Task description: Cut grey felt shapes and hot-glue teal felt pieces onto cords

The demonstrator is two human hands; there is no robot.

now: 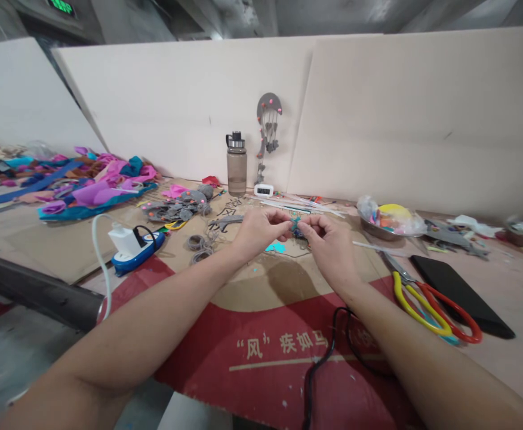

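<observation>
A small teal piece (295, 223), its kind too small to make out, is pinched between my two hands above the cardboard. My left hand (264, 232) grips it from the left with thumb and fingers together. From the right, my right hand (328, 242) holds its other side between thumb and forefinger. Under the hands lies a bright turquoise scrap (276, 247) on the cardboard sheet (243, 292). Coils of grey cord (199, 245) rest left of my left hand. Scissors with one yellow and one red handle (422, 298) lie to the right of my right forearm.
A black phone (461, 292) lies beside the scissors. A blue-and-white power strip (138, 254) sits at left, near grey felt pieces (178, 206) and colourful fabric scraps (104, 179). Behind stand a water bottle (237, 167) and a metal bowl (384, 230). A black cable (317, 364) crosses the front.
</observation>
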